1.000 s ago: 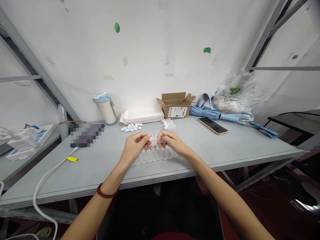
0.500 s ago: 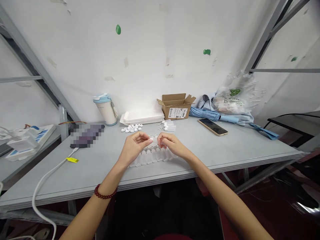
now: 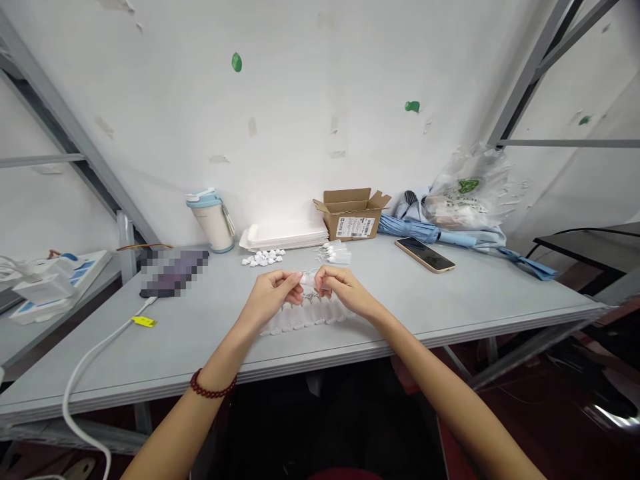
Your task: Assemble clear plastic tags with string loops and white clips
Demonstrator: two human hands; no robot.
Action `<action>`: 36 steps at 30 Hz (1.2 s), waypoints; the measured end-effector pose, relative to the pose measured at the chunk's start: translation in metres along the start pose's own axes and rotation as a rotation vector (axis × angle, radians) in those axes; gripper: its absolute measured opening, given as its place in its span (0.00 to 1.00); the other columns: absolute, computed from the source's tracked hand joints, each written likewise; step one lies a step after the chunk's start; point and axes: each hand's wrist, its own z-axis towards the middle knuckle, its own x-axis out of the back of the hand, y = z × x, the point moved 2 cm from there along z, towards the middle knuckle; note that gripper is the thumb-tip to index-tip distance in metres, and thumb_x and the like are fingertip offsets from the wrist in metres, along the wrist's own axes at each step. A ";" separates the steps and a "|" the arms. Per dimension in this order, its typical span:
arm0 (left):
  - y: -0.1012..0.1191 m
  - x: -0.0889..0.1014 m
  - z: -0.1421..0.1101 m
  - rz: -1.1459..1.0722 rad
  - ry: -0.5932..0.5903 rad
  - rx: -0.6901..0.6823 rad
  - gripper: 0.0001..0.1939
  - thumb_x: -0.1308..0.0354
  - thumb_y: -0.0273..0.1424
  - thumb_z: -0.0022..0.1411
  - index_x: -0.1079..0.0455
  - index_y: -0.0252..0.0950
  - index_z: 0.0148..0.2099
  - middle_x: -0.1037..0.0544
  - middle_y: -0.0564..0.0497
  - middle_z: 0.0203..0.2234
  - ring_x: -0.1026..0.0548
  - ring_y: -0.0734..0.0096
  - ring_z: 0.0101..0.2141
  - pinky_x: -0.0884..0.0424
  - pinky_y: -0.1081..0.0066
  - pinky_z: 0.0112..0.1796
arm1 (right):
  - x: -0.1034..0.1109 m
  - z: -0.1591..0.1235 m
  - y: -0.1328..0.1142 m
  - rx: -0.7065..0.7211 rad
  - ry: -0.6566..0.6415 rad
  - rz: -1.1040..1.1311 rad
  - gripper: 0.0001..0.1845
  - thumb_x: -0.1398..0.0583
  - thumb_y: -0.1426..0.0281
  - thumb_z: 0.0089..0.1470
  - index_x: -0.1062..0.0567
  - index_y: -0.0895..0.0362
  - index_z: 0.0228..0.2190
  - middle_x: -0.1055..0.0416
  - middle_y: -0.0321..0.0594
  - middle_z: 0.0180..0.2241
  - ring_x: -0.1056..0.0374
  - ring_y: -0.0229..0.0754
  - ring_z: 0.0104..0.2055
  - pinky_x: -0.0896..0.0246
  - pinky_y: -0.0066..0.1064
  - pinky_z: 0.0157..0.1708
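Between my two hands, above the front of the desk, is a small translucent plastic bottle (image 3: 309,281). My left hand (image 3: 277,291) is closed in a pinch at its left end, where a white cap seems to sit, though fingertips hide part of it. My right hand (image 3: 342,287) has its fingers curled round the bottle's right end. Just below lies a row of several similar clear bottles (image 3: 305,315), side by side. Beyond my left hand is a heap of small white caps (image 3: 263,257). Farther right lie a few capped bottles (image 3: 337,253) with thin loops.
At the back stand a tumbler (image 3: 212,221), a stack of white packets (image 3: 285,235) and an open cardboard box (image 3: 353,220). To the right lie a phone (image 3: 425,255), a folded blue umbrella (image 3: 410,228) and a plastic bag (image 3: 467,193). A white cable (image 3: 95,347) hangs over the left edge.
Both hands stay in nearly the same place on the bottle. My left fingers shift their pinch slightly at its end, with the thumb lifting and closing again.
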 end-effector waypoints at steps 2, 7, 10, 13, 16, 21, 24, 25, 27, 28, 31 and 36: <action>0.000 -0.001 0.000 0.054 -0.055 0.036 0.23 0.40 0.50 0.52 0.29 0.32 0.26 0.27 0.49 0.17 0.28 0.71 0.19 0.31 0.72 0.22 | 0.000 0.000 0.000 0.002 -0.004 -0.002 0.09 0.51 0.76 0.50 0.32 0.57 0.24 0.36 0.34 0.22 0.42 0.36 0.26 0.46 0.29 0.30; 0.010 0.001 -0.005 0.217 -0.130 -0.081 0.20 0.43 0.47 0.56 0.27 0.34 0.26 0.24 0.48 0.21 0.28 0.70 0.23 0.30 0.72 0.28 | 0.000 0.000 0.001 -0.003 -0.008 0.034 0.09 0.51 0.76 0.50 0.33 0.57 0.23 0.37 0.34 0.22 0.43 0.35 0.26 0.46 0.29 0.29; 0.018 0.002 -0.008 0.281 -0.132 -0.155 0.16 0.41 0.44 0.54 0.25 0.36 0.32 0.22 0.48 0.28 0.27 0.68 0.28 0.31 0.71 0.31 | 0.000 0.000 0.000 -0.017 0.002 0.061 0.08 0.51 0.75 0.49 0.33 0.57 0.24 0.38 0.33 0.22 0.43 0.35 0.25 0.47 0.28 0.28; 0.019 0.001 -0.008 0.286 -0.089 -0.180 0.16 0.41 0.45 0.53 0.25 0.37 0.34 0.22 0.49 0.28 0.27 0.67 0.29 0.31 0.71 0.30 | 0.000 0.000 -0.002 -0.020 0.012 0.078 0.08 0.50 0.75 0.49 0.33 0.57 0.24 0.38 0.32 0.21 0.44 0.35 0.24 0.47 0.28 0.28; 0.013 0.000 -0.005 0.268 -0.057 -0.146 0.20 0.44 0.49 0.55 0.27 0.36 0.28 0.24 0.49 0.24 0.29 0.68 0.25 0.32 0.72 0.28 | -0.001 0.000 -0.004 -0.015 0.010 0.075 0.08 0.50 0.74 0.50 0.33 0.57 0.24 0.39 0.32 0.21 0.44 0.35 0.24 0.47 0.28 0.28; 0.010 -0.001 -0.006 0.372 -0.096 -0.208 0.20 0.47 0.46 0.58 0.29 0.36 0.25 0.25 0.50 0.22 0.30 0.69 0.24 0.34 0.72 0.27 | -0.001 0.001 -0.002 -0.035 0.010 0.098 0.07 0.50 0.73 0.51 0.33 0.57 0.25 0.39 0.32 0.20 0.44 0.34 0.24 0.47 0.28 0.27; 0.015 -0.001 -0.010 0.427 -0.097 -0.282 0.16 0.46 0.43 0.59 0.27 0.37 0.30 0.24 0.51 0.25 0.29 0.69 0.26 0.35 0.72 0.29 | -0.002 0.001 -0.001 -0.039 0.018 0.127 0.07 0.49 0.69 0.54 0.34 0.57 0.27 0.40 0.30 0.20 0.45 0.33 0.23 0.48 0.27 0.26; 0.016 -0.001 -0.011 0.444 -0.092 -0.302 0.15 0.46 0.43 0.59 0.26 0.37 0.31 0.24 0.51 0.26 0.29 0.69 0.27 0.35 0.73 0.29 | -0.001 0.001 -0.001 -0.043 0.031 0.134 0.07 0.48 0.67 0.55 0.34 0.57 0.29 0.41 0.29 0.20 0.45 0.33 0.22 0.48 0.27 0.26; 0.017 -0.003 -0.012 0.470 -0.089 -0.326 0.14 0.47 0.42 0.59 0.26 0.38 0.33 0.24 0.52 0.27 0.29 0.69 0.28 0.36 0.73 0.29 | -0.001 0.001 0.000 -0.067 0.073 0.138 0.09 0.47 0.63 0.56 0.34 0.56 0.32 0.43 0.28 0.18 0.45 0.33 0.21 0.49 0.26 0.24; 0.016 -0.004 -0.012 0.478 -0.091 -0.325 0.15 0.47 0.42 0.60 0.26 0.38 0.33 0.24 0.52 0.27 0.29 0.69 0.28 0.36 0.73 0.29 | -0.001 0.001 0.001 -0.085 0.093 0.134 0.10 0.47 0.62 0.56 0.34 0.56 0.33 0.44 0.27 0.18 0.45 0.33 0.21 0.50 0.26 0.23; 0.013 -0.006 -0.010 0.494 -0.099 -0.309 0.17 0.51 0.43 0.62 0.26 0.39 0.33 0.24 0.52 0.26 0.28 0.69 0.28 0.35 0.73 0.29 | 0.000 0.003 0.003 -0.131 0.118 0.112 0.13 0.45 0.58 0.54 0.34 0.56 0.33 0.43 0.27 0.17 0.45 0.33 0.21 0.50 0.25 0.22; 0.010 -0.006 -0.010 0.546 -0.056 -0.371 0.14 0.48 0.42 0.60 0.28 0.38 0.34 0.23 0.51 0.29 0.28 0.67 0.31 0.35 0.73 0.30 | 0.000 0.003 0.004 -0.134 0.100 0.080 0.14 0.45 0.58 0.55 0.34 0.57 0.33 0.44 0.26 0.17 0.48 0.31 0.20 0.47 0.26 0.24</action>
